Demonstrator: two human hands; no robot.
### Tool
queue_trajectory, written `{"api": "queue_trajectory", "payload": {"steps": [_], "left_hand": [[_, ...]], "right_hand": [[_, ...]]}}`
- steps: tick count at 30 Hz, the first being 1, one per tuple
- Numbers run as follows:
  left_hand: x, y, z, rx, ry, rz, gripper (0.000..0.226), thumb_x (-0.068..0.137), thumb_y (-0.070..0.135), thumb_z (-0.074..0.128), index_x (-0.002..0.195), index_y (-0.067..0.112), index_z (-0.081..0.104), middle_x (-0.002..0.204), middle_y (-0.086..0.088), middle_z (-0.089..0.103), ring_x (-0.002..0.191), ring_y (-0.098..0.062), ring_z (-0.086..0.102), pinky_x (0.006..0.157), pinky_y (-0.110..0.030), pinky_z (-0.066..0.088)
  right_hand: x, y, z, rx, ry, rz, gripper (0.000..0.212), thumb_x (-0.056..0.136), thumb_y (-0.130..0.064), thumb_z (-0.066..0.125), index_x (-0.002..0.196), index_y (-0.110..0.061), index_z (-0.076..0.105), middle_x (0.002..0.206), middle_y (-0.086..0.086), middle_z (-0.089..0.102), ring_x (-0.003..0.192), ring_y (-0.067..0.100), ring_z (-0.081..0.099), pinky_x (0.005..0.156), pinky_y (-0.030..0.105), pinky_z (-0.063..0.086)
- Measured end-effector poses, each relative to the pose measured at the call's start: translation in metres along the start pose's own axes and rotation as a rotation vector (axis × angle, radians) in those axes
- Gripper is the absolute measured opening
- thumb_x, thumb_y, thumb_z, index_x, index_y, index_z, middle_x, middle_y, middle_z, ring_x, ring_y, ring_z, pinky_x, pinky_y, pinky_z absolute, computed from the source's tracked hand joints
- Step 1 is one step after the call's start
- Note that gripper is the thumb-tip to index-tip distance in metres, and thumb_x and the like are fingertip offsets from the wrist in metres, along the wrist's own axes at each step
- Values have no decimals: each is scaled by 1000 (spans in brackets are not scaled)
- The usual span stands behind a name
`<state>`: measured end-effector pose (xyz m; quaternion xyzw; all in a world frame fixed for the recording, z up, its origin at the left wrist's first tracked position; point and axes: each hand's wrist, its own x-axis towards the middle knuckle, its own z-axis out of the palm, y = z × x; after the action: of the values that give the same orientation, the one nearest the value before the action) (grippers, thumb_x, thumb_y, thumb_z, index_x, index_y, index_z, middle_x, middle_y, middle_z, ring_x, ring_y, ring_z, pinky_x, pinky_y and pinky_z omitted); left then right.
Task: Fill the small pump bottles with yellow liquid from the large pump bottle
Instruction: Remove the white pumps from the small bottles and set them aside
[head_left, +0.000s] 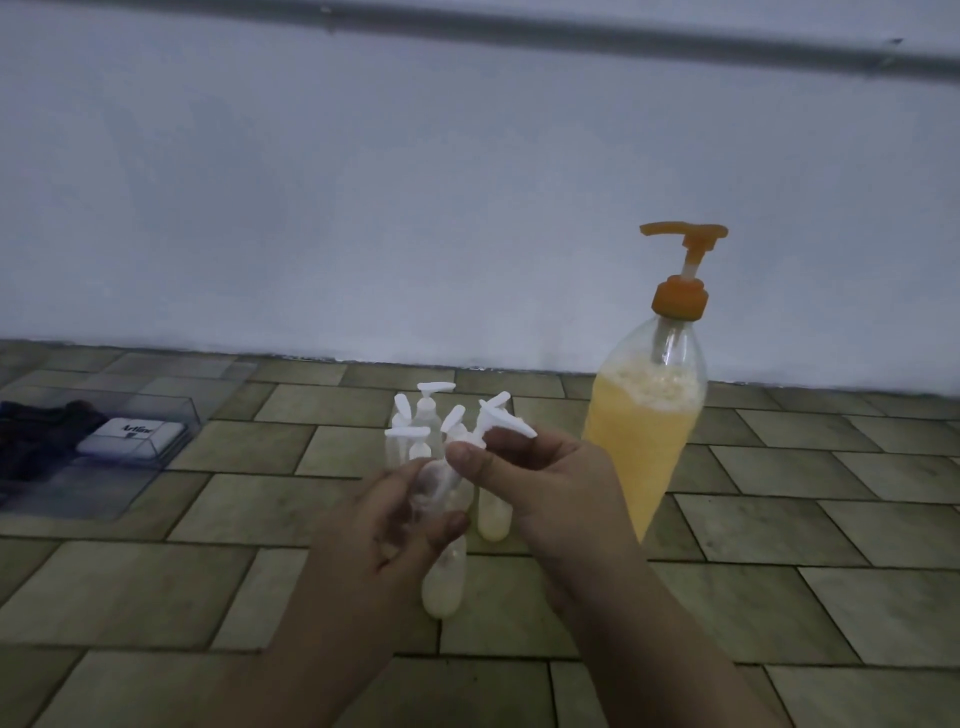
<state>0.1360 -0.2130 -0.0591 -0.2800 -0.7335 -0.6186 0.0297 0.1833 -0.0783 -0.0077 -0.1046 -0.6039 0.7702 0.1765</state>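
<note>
The big bottle (644, 426), half full of yellow, stood at two o'clock of both hands; the left hand (395, 525) gripped a clear small bottle (434, 488), and the right hand (540, 483) pinched its pump (498, 428).

Dim, flat, bluish light; soft focus throughout, edges bowed by wide-angle.

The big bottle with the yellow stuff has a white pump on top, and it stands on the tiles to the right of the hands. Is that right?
Not quite. The pump on the big bottle is orange, not white, as the head view shows; the white pumps are on the small bottles. The rest holds: the big bottle stands on the tiles, to the right of the hands.
</note>
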Motion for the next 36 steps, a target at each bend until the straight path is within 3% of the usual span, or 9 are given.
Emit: {"api": "queue_trajectory", "payload": {"steps": [3,7,12,16,20,24,30,33,36], "left_hand": [[0,5,0,-219,-102,-96,28,71,33,66,94,19,72,74,-3,70,64,-4,64,57,-12,47],[0,1,0,-279,-110,-141,38,67,48,66,93,21,72,77,-10,70,71,-16,66,59,-18,50],[-2,1,6,-268,-203,-142,47,58,65,70,94,35,72,81,-9,69,74,-17,66,64,-25,53],[-2,1,4,-330,-121,-186,53,56,62,73,96,28,72,85,-17,68,73,-21,65,60,-24,52],[-3,3,10,-201,-195,-135,40,63,55,64,100,41,68,89,-7,70,82,-20,67,71,-26,55],[0,-1,5,-143,-128,-102,45,61,54,68,102,37,65,97,0,70,89,-15,67,77,-30,56],[10,-9,-31,-192,-8,-89,60,56,49,73,111,29,60,99,1,72,86,-14,69,72,-23,57],[9,-22,-52,-168,102,-93,48,55,46,80,98,30,65,90,-2,72,77,-7,68,65,-15,54],[-1,-46,-64,-165,189,-136,26,68,14,80,87,29,70,90,-9,70,70,-3,64,62,-11,51]], "right_hand": [[1,-4,-6,-66,-75,33,22,74,2,72,88,-14,72,80,3,74,78,11,69,66,18,53],[7,-7,-19,-93,-57,73,58,74,-15,72,127,-23,52,92,4,75,95,11,69,97,35,45],[3,-1,-17,-82,-146,72,89,51,-20,80,133,-24,44,98,2,74,95,12,69,76,22,51],[7,-3,-31,-28,-57,18,70,50,-13,79,117,-15,60,95,8,73,96,24,68,79,30,56],[-1,-5,-25,-145,-152,-70,35,63,-4,76,97,-10,69,90,11,73,86,22,70,77,34,58],[-7,-32,-34,-57,-58,-221,39,60,-7,69,98,-13,65,89,5,73,83,15,70,68,20,54],[-27,-50,-75,-93,140,-525,41,53,-17,74,92,-24,66,88,-1,70,87,16,68,77,24,56],[-35,-9,-101,-223,259,-404,26,58,-10,74,82,-21,69,90,3,72,80,16,70,69,22,58],[-36,60,-123,-498,389,-305,29,65,-5,79,79,-29,69,83,-2,71,74,15,69,63,22,57]]}}
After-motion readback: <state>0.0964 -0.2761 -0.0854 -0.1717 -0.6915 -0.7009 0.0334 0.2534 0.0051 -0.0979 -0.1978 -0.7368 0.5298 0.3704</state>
